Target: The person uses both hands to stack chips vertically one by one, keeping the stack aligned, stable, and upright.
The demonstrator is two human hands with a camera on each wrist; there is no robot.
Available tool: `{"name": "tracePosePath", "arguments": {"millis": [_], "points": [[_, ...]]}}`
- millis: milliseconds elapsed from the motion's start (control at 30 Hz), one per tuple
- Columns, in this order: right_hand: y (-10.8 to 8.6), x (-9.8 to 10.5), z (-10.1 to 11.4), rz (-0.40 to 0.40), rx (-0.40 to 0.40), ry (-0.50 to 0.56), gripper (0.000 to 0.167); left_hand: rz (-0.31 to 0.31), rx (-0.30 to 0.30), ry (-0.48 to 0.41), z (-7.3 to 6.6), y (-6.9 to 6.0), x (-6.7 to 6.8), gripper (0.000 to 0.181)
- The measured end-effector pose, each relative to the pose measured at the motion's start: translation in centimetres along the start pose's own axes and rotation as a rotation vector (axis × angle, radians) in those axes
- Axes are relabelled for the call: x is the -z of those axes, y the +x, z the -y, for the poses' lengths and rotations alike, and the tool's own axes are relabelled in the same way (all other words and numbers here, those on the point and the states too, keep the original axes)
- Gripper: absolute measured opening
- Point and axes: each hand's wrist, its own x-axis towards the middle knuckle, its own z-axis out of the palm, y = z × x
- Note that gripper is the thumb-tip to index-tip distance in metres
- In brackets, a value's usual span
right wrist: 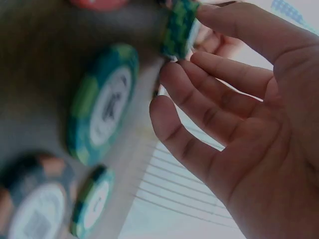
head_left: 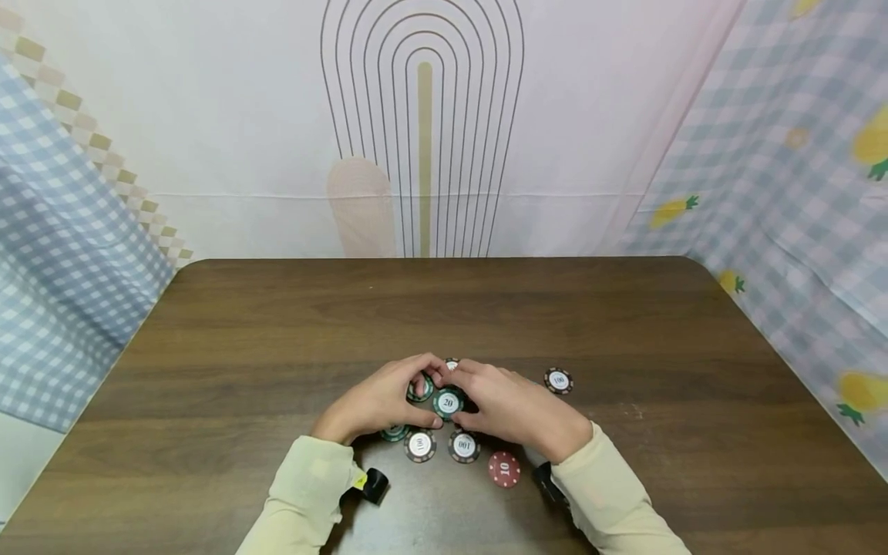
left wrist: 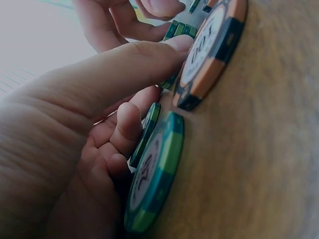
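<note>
The small stack of green chips (head_left: 448, 402), with 20 printed on its top face, stands on the bench (head_left: 277, 324) between the two hands. The left hand (head_left: 378, 391) makes a curve beside it, with the thumb apart from the fingers; the thumb tip is at the near side of the stack, but I cannot tell if the hand holds it. The right hand (head_left: 513, 405) has its thumb and fingers apart around the other side. Its thumb seems to touch the stack, yet whether the fingers press from the far side I cannot tell.

I judge each chip to be light, stiff and not fragile. The faces look smooth, so the chips could slide one upon another if the push comes from one side only. The better hold, in my opinion, is on the round rim, with thumb and fingers opposite and low enough to include every layer. Around it the room is narrow: one flat green chip (head_left: 394, 433) lies near the left hand, and two 100 chips, a left one (head_left: 420, 445) and a right one (head_left: 464, 445), lie just in front.
</note>
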Motion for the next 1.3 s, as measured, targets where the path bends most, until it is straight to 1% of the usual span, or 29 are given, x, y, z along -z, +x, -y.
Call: {"name": "tracePosePath", "arguments": {"millis": [133, 267, 400, 500, 667, 900, 1067, 1200, 1300], "points": [[-0.4, 1.0, -0.4, 0.002, -0.038, 0.002, 0.045, 0.002, -0.011, 0.014, -0.1, 0.1, 0.0, 0.051], [-0.8, 1.9, -1.1, -0.003, -0.082, -0.005, 0.04, 0.005, -0.016, 0.052, -0.1, 0.2, -0.1, 0.047], [-1.5, 2.8, -2.0, -0.012, -0.145, 0.002, 0.04, 0.017, -0.007, 0.07, -0.3, 0.2, -0.1, 0.045], [-2.1, 3.4, -2.7, -0.017, -0.188, 0.005, 0.042, 0.022, -0.02, 0.079, -0.2, 0.2, -0.1, 0.044], [-2.9, 4.2, -3.7, -0.012, -0.226, -0.014, 0.043, 0.023, -0.033, 0.078, -0.1, 0.1, -0.1, 0.043], [-3.5, 4.7, -4.7, 0.021, -0.294, 0.019, 0.048, 0.023, -0.024, 0.072, 0.0, -0.2, -0.2, 0.042], [-4.0, 4.7, -5.6, 0.036, -0.313, 0.03, 0.044, 0.023, -0.019, 0.073, -0.1, -0.2, -0.3, 0.041], [-4.1, 4.7, -5.9, 0.08, -0.325, 0.047, 0.042, 0.025, -0.012, 0.071, -0.2, -0.2, -0.2, 0.041], [-4.1, 4.6, -5.9, 0.117, -0.351, 0.067, 0.042, 0.023, -0.011, 0.073, -0.3, -0.2, -0.1, 0.04]]}}
